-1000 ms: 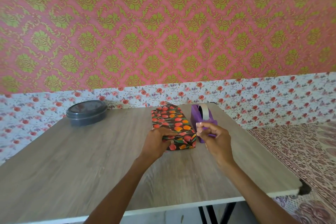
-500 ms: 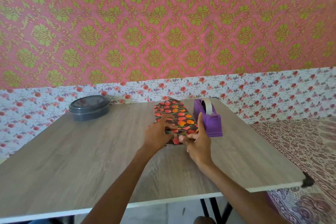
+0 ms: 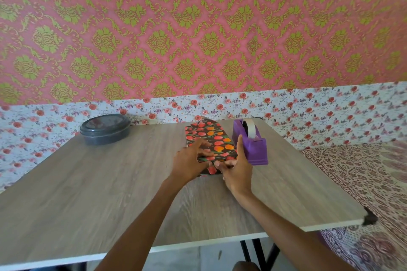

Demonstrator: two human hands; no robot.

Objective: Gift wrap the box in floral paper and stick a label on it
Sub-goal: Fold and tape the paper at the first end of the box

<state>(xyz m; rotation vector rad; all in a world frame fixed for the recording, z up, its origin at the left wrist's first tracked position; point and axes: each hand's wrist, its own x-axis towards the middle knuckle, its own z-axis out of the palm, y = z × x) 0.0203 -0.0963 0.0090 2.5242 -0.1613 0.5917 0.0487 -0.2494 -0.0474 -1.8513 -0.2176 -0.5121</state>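
Box (image 3: pixel 210 139) in dark floral paper lies flat near the middle of the table (image 3: pixel 88 193), just left of the purple tape dispenser (image 3: pixel 251 145). We press our left hand (image 3: pixel 190 161) on its near end, fingers spread over the top face. Our right hand (image 3: pixel 236 170) cups the near right corner, thumb up along the side, fingertips pinching the folded paper flap. A lidded grey container (image 3: pixel 105 129) sits well apart at the far left.

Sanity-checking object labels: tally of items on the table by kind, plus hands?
Wrapped box: 1
Purple tape dispenser: 1
Dark lidded container: 1
Hands: 2, left hand and right hand, both on the box's near end
Total: 3 items on the table, 2 hands
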